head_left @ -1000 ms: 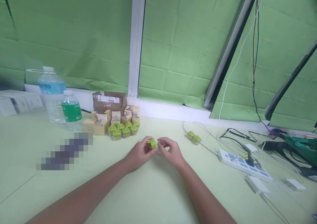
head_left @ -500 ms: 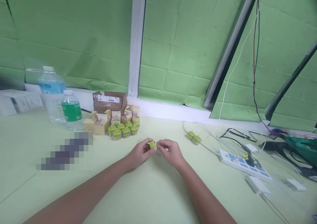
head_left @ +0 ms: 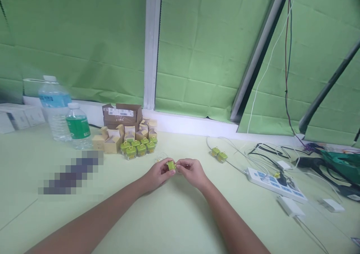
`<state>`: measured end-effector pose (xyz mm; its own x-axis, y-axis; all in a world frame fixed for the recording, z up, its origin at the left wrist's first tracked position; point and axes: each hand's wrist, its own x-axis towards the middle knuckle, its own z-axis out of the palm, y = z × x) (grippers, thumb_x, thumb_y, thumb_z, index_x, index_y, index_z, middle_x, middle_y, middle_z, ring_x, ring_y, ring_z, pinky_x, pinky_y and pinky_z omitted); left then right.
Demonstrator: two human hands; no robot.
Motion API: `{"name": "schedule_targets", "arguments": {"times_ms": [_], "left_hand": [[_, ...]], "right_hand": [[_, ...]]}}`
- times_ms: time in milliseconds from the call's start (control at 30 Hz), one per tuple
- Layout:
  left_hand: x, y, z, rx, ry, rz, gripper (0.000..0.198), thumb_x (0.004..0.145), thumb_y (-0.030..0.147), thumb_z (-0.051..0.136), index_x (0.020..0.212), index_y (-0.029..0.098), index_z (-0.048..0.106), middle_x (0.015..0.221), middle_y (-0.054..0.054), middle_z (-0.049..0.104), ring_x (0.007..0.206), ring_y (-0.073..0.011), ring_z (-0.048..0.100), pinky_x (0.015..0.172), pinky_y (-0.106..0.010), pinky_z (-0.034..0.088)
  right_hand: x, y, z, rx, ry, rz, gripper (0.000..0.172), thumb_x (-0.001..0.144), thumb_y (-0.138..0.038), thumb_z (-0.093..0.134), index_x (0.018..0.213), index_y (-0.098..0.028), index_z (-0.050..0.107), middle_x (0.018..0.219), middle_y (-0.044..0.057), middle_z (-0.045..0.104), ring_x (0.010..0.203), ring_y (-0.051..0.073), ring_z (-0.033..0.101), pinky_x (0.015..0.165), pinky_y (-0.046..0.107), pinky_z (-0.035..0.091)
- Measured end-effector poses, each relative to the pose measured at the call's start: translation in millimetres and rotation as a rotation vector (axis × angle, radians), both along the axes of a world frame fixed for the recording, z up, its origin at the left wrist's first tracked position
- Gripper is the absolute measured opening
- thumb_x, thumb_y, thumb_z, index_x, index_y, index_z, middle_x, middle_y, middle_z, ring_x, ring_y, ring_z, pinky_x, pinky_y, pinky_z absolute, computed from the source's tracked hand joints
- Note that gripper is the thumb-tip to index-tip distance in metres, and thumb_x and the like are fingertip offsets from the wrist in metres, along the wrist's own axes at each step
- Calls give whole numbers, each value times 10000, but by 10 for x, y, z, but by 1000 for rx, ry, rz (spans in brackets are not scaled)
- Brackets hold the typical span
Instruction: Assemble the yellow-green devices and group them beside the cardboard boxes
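Observation:
My left hand is closed around a small green-lidded box, held just above the table between thumb and fingers. From the other side my right hand pinches at the box's right edge, thumb against fingers. What lies in that pinch is too small to make out; it may be the box's little loop. Several like boxes, with green lids, yellow loops and clear bottoms, stand grouped beyond my left hand. Two more green-lidded boxes sit to the right. Behind my left hand lies a small clear item, blurred.
Opened small cartons and a brown cardboard box stand behind the group. At left are a large water bottle, a green-labelled bottle and white boxes. A power strip, tangled cables and a charger occupy the right.
The whole view has shifted slightly, so things sit a little further left. Both hands keep their hold at the small box, with hardly any movement.

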<state>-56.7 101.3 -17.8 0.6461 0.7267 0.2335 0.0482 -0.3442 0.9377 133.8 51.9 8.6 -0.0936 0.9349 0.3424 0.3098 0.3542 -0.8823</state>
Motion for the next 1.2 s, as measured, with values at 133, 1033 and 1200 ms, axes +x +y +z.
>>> {"name": "schedule_targets", "arguments": {"times_ms": [133, 1033, 1200], "left_hand": [[-3, -44, 75, 52, 23, 7, 405, 872, 515, 624, 1095, 186, 547, 656, 63, 402, 554, -99, 392, 492, -219, 317], [118, 101, -38, -80, -94, 211, 277, 815, 395, 655, 969, 167, 622, 687, 45, 541, 444, -63, 460, 372, -183, 335], [125, 87, -32, -111, -71, 229, 265, 792, 395, 669, 885, 153, 613, 578, 64, 501, 437, -74, 453, 386, -191, 327]], "right_hand": [[-17, -12, 16, -27, 26, 10, 194, 804, -318, 603, 732, -179, 717, 619, -22, 569, 573, 110, 463, 549, 224, 367], [-65, 109, -98, -182, 348, -108, 322, 681, -426, 752, 860, -158, 747, 791, 57, 729, 658, 169, 639, 676, 326, 554], [-82, 99, -117, -120, 222, -89, 303, 747, -413, 703, 903, -156, 747, 784, 58, 715, 639, 160, 608, 643, 317, 537]]}}
